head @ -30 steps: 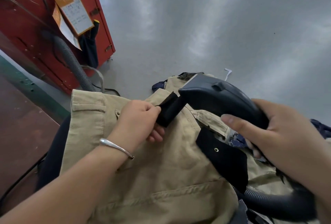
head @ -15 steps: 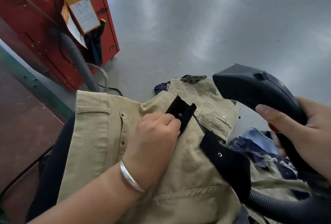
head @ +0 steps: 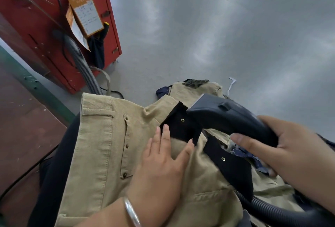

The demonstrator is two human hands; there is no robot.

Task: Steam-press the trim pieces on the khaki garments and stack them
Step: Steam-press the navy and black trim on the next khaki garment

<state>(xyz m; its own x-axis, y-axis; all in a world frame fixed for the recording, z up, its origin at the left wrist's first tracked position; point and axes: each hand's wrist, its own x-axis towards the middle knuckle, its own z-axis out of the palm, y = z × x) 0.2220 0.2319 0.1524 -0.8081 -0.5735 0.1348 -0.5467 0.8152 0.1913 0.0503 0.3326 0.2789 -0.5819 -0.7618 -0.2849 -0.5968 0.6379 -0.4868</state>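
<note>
A khaki garment [head: 101, 147] lies spread in front of me. Two black trim tabs with metal snaps sit on it: the upper tab [head: 178, 126] and a lower tab [head: 230, 165]. My left hand [head: 163, 163] lies flat on the khaki cloth, its fingertips pressing the near edge of the upper tab. My right hand [head: 293, 156] grips the dark steam iron [head: 228, 116], whose nose rests on the right side of the upper tab. The iron's ribbed hose [head: 279, 212] runs off at the bottom right.
More khaki and blue garments [head: 197, 87] are piled on the grey floor beyond. A red cabinet [head: 45, 27] with an orange card and a grey hose [head: 81, 65] stands at the upper left. A brown table top with a green edge [head: 36, 89] is at the left.
The steam iron came down from the raised position onto the upper black tab. My left hand let go of the tab, opened flat and now presses its edge.
</note>
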